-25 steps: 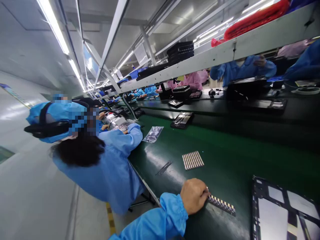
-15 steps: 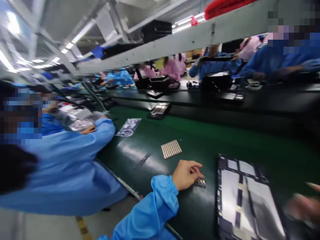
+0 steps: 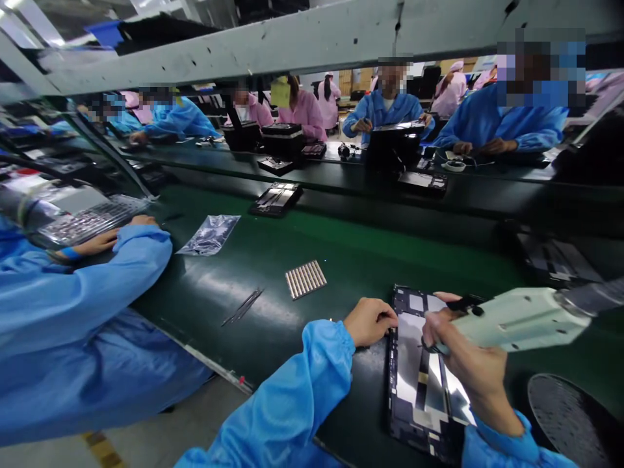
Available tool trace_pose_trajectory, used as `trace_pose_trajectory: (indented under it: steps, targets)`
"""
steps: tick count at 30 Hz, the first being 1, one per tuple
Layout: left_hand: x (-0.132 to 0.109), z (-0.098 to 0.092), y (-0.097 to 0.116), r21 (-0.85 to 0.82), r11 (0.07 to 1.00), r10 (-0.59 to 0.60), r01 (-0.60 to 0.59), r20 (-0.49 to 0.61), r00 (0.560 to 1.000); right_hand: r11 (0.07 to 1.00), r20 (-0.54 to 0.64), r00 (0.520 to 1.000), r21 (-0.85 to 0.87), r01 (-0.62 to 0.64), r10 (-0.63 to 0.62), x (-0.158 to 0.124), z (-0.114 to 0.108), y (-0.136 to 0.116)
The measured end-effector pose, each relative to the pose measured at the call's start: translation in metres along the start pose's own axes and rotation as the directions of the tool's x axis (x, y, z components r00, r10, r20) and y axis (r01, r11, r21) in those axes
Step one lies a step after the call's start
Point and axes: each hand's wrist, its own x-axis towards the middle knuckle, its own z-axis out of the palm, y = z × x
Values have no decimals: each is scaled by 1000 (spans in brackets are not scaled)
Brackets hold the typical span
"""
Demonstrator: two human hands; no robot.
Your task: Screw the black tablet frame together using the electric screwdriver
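The right grip (image 3: 475,361) looks clamped around a pale tool (image 3: 529,318) over the dark panel (image 3: 410,370), lower right. The left grip (image 3: 368,322) sits at the panel's left edge, whether pinching anything I can't tell. Seems like edge work; next, that tool wants careful aim.

Black-framed device (image 3: 414,370), silver inner plates exposed, lying flat, pale green tool (image 3: 524,318) slanting in from its right

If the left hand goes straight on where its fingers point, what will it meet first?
Probably the black-framed device, at its left edge; the left hand may already touch it.
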Motion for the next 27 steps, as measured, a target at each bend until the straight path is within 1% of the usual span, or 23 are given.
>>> trace_pose_trajectory:
  steps: [2, 3, 5, 9, 11, 14, 15, 17, 21, 24, 27]
  targets:
    - [1, -1, 4, 140, 987, 81, -78, -10, 997, 999, 53, 998, 30, -23, 21, 4, 8, 5]
    - [2, -2, 5, 175, 978, 112, -109, -10, 994, 999, 58, 998, 42, -28, 26, 7, 13, 7]
    - [3, -3, 6, 190, 969, 160, -158, 5, 987, 998, 41, 999, 53, -24, 22, 12, 23, 9]
    - [6, -3, 3, 166, 956, 242, -244, 31, 970, 998, 26, 999, 57, -33, 31, 19, 38, 10]
    - [7, -2, 0, 142, 967, 217, -213, -11, 976, 998, 27, 999, 44, -47, 45, 21, 42, 11]
    - [7, 1, -3, 31, 997, 69, -66, -100, 993, 997, 47, 997, 45, -70, 68, 21, 44, 14]
    - [8, 1, -5, -18, 1000, 24, -26, -115, 993, 996, 54, 996, 48, -73, 71, 21, 45, 14]
    - [8, 2, -7, -92, 996, -17, 6, -119, 993, 997, 67, 995, 41, -72, 69, 21, 46, 15]
    - [7, 3, -8, -140, 990, 6, -24, -129, 992, 998, 71, 996, -10, -55, 55, 22, 49, 15]
    - [6, 4, -5, -146, 989, 12, -33, -144, 990, 998, 79, 995, -10, -67, 67, 21, 50, 18]
    - [7, -3, -3, -104, 994, 29, -41, -116, 993, 998, 100, 993, -23, -59, 61, 18, 48, 22]
